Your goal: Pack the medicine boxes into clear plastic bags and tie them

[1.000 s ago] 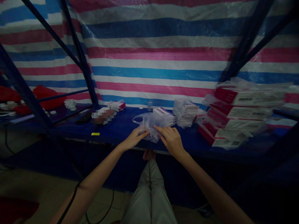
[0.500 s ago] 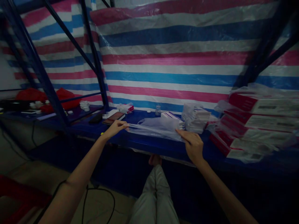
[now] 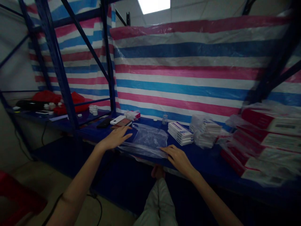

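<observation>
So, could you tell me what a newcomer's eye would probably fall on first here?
Probably the big striped sheet in pink, blue and white, hanging behind the blue shelf. Next would come the pile of red and white boxes in clear plastic at the right end. Nearer the middle, a thin clear bag lies spread out, with the right hand touching its near edge.

In front of you, above the blue shelf (image 3: 150, 153), hangs a striped plastic sheet (image 3: 183, 75); beyond its top edge, a bright ceiling panel (image 3: 154, 5) glows. Pale floor (image 3: 113, 210) lies below the shelf, a white wall (image 3: 13, 59) left of it.
</observation>
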Demonstrator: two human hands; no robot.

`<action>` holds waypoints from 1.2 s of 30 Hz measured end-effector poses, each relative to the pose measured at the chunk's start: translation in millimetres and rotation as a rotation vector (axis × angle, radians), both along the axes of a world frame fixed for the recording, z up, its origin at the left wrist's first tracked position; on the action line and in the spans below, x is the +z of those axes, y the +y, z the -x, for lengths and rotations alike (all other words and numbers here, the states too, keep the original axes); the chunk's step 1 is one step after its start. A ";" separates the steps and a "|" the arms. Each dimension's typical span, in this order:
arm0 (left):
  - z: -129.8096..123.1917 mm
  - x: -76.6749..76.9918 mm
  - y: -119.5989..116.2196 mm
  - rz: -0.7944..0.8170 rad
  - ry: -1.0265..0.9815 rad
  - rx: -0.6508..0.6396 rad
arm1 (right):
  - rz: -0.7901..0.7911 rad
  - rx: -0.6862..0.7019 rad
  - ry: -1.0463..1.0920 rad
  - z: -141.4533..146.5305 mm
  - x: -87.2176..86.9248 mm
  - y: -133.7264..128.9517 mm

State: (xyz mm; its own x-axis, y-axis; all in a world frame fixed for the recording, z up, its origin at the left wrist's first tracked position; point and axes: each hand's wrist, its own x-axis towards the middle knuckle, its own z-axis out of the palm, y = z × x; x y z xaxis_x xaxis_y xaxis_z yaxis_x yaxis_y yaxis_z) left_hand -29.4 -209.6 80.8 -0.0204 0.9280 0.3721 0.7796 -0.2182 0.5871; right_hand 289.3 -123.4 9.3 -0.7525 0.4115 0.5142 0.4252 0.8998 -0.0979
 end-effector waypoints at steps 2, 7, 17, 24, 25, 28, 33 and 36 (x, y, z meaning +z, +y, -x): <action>-29.3 -11.7 24.6 -0.014 0.169 -0.083 | 0.031 0.004 -0.029 -0.3 3.2 -3.2; -66.5 -54.0 94.7 0.243 0.300 -0.106 | 0.148 0.039 -0.037 -13.1 16.4 -0.9; -55.9 -78.9 131.7 0.207 0.420 -0.118 | 0.406 -0.265 -0.064 40.5 11.4 53.5; -40.5 -59.7 110.5 -0.052 0.514 -0.094 | 0.203 -0.469 -0.064 47.7 0.5 69.8; -45.4 -57.4 102.4 -0.120 0.521 -0.138 | 0.165 -0.485 -0.122 49.1 0.1 72.5; -65.9 -58.1 77.9 -0.126 0.530 -0.365 | 0.097 -0.484 -0.266 56.5 1.3 80.9; -83.4 -74.6 60.1 0.112 0.519 -0.503 | 0.048 -0.522 -0.342 69.6 9.2 91.2; -80.8 -79.0 64.6 0.105 0.512 -0.509 | 0.033 -0.575 -0.368 72.2 17.7 91.0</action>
